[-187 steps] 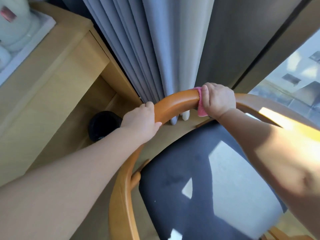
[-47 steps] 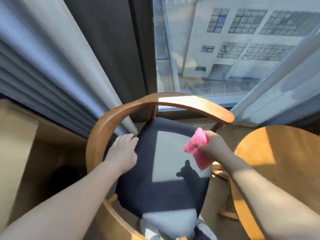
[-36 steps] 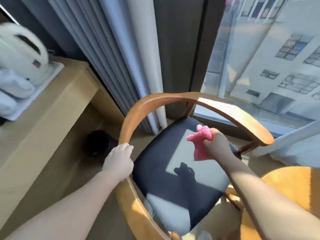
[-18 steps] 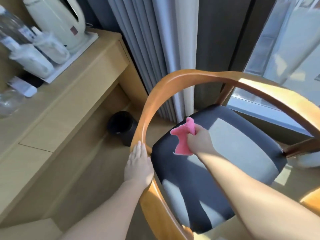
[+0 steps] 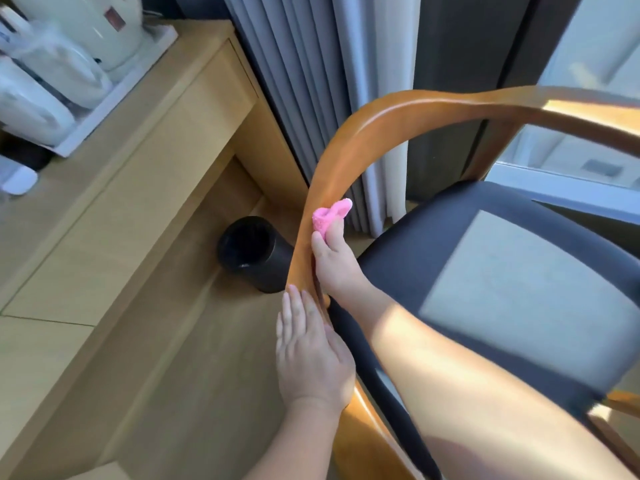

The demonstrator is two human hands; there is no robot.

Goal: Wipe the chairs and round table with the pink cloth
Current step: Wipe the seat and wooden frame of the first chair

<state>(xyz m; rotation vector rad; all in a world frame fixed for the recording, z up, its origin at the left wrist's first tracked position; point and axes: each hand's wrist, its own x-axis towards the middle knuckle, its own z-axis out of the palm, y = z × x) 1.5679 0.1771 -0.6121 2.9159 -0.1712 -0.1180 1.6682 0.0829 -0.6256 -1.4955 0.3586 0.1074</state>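
The right hand pinches the pink cloth against the inner face of the chair rail, which runs up and away from the grip, with the straight-fingered left hand resting flat on it below.

Pink cloth: bright bubblegum pink, plain, no pattern. Chair rail: glossy orange-brown wood, paler amber where sun strikes it. Seat cushion: plain dark navy-black, with one sunlit patch reading pale grey. Waste bin: solid black. Desk: light honey wood, faint grain. Kettle at the desk's far edge: cream-white, small reddish mark. Tray under it: white. Curtains: blue-grey, vertical pleats.
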